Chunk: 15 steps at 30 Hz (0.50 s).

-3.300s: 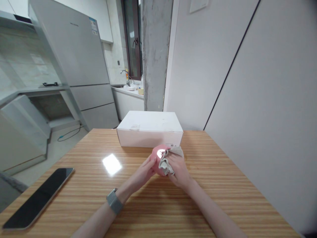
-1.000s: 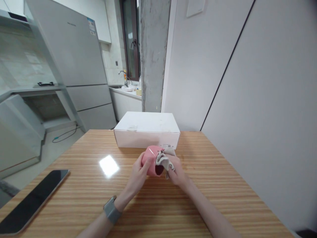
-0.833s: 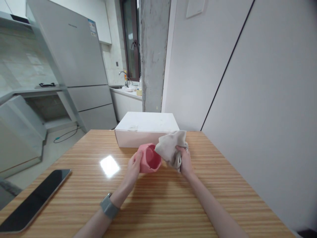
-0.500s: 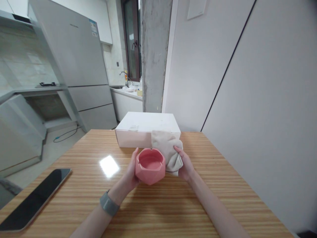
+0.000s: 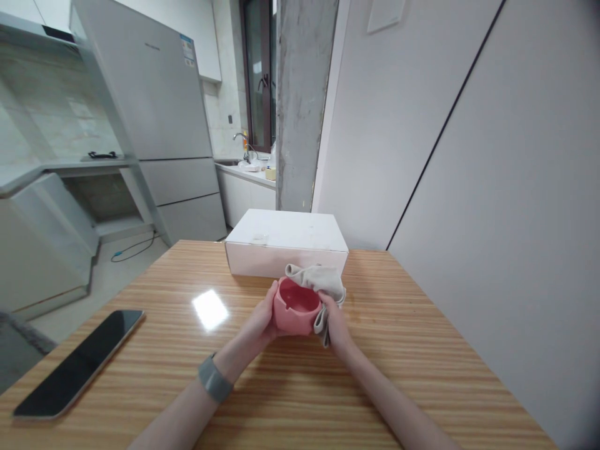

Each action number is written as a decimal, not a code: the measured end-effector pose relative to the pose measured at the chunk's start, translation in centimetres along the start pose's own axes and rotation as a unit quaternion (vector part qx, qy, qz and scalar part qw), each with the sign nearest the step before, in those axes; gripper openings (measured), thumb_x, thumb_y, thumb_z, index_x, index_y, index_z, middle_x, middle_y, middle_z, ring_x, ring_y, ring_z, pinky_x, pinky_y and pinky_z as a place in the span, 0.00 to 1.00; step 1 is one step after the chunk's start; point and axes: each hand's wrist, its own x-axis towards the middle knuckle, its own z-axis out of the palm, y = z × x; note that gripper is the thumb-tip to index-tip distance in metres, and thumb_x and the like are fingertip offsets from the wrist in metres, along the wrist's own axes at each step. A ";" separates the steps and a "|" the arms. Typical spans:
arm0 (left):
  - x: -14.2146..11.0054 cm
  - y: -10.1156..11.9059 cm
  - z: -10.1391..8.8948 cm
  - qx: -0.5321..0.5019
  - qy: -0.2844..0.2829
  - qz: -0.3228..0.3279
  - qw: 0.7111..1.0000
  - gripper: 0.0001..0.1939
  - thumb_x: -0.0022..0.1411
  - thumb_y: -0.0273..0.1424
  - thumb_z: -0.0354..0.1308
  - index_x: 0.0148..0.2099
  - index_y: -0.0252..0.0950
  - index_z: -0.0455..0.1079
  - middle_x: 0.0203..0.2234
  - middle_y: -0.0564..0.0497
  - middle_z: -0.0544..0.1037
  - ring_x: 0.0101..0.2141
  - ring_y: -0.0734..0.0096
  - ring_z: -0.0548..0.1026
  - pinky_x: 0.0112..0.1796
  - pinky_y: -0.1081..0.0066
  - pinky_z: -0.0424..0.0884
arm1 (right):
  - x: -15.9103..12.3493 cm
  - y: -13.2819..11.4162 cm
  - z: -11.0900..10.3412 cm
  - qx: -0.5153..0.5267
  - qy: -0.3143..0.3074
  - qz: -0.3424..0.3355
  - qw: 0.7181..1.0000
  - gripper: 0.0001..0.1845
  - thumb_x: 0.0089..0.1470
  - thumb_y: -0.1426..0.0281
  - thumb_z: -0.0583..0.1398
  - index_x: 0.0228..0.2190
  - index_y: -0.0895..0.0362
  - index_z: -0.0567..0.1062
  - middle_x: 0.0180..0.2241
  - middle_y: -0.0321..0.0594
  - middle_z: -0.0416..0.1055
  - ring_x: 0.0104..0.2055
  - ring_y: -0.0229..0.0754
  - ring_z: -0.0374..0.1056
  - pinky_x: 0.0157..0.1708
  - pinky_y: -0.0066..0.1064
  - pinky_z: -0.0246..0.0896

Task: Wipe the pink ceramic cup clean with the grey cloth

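Observation:
A pink faceted bowl (image 5: 295, 306) is held just above the wooden table (image 5: 281, 387), its opening facing up and towards me. My left hand (image 5: 259, 324) cups its left side, fingers wrapped round the wall. A grey watch band sits on that wrist. My right hand (image 5: 334, 324) grips a beige cloth (image 5: 319, 282) and presses it against the bowl's right rim; the cloth drapes over the far edge and hangs down beside the bowl.
A closed white cardboard box (image 5: 287, 242) lies just behind the bowl. A black phone (image 5: 79, 362) lies face up at the table's left front. A wall runs along the right; a fridge (image 5: 154, 119) and kitchen counter stand beyond the table.
The bowl was turned from lying on its side to opening up. The cloth came out of the bowl, lifted away to the right, then returned to the bowl's right rim.

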 end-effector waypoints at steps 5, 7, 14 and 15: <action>0.1 -0.8 1.2 -0.057 -0.048 0.082 0.994 0.22 0.65 0.41 0.49 0.58 0.39 0.63 0.53 0.45 0.71 0.49 0.63 0.72 0.46 0.65 0.71 | -0.1 0.9 0.0 -0.008 0.059 -0.077 0.995 0.15 0.44 0.59 0.61 0.35 0.51 0.73 0.40 0.32 0.76 0.51 0.39 0.66 0.50 0.26 0.58; 0.0 -0.5 0.8 -0.026 -0.009 0.030 0.999 0.23 0.63 0.45 0.49 0.54 0.36 0.66 0.46 0.44 0.76 0.40 0.65 0.76 0.37 0.68 0.75 | 0.4 0.3 -0.6 -0.014 0.052 -0.068 0.996 0.14 0.44 0.58 0.61 0.33 0.51 0.73 0.38 0.32 0.77 0.50 0.39 0.67 0.49 0.26 0.59; -0.5 -0.7 -0.9 0.083 -0.075 -0.091 0.989 0.29 0.57 0.53 0.51 0.44 0.31 0.71 0.25 0.46 0.77 0.22 0.68 0.74 0.20 0.69 0.74 | 1.6 -3.1 -2.6 -0.060 -0.091 0.106 0.988 0.12 0.38 0.59 0.65 0.21 0.55 0.74 0.23 0.40 0.76 0.32 0.49 0.74 0.28 0.33 0.69; -0.5 -1.1 -0.9 0.092 -0.081 -0.091 0.988 0.27 0.57 0.51 0.53 0.45 0.32 0.71 0.28 0.45 0.78 0.24 0.67 0.74 0.21 0.69 0.74 | 1.6 -3.3 -2.8 -0.065 -0.102 0.121 0.985 0.12 0.38 0.60 0.65 0.21 0.55 0.74 0.23 0.40 0.76 0.31 0.49 0.74 0.27 0.33 0.69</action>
